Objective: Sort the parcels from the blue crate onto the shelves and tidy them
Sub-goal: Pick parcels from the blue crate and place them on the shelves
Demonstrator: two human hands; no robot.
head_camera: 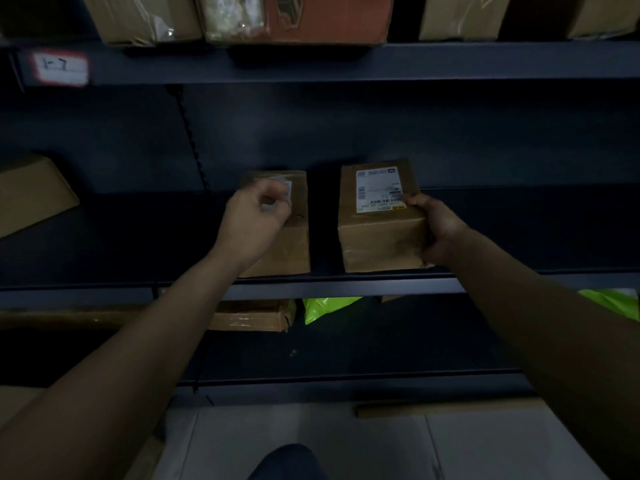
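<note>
Two brown cardboard parcels stand side by side on the dark middle shelf [346, 289]. The right parcel [379, 223] has a white shipping label on top. My right hand [434, 226] grips its right side, thumb on the top edge near the label. The left parcel [291, 237] is smaller, with a small label at its top left. My left hand [254, 216] rests over its left top corner with fingers curled; whether it holds the box I cannot tell. The blue crate is out of view.
A tilted brown box [31, 195] lies at the far left of the same shelf. Several boxes line the upper shelf [311, 64], which carries a white tag [60, 67]. Below are a flat carton [252, 317] and green bags [329, 308]. Pale floor lies underneath.
</note>
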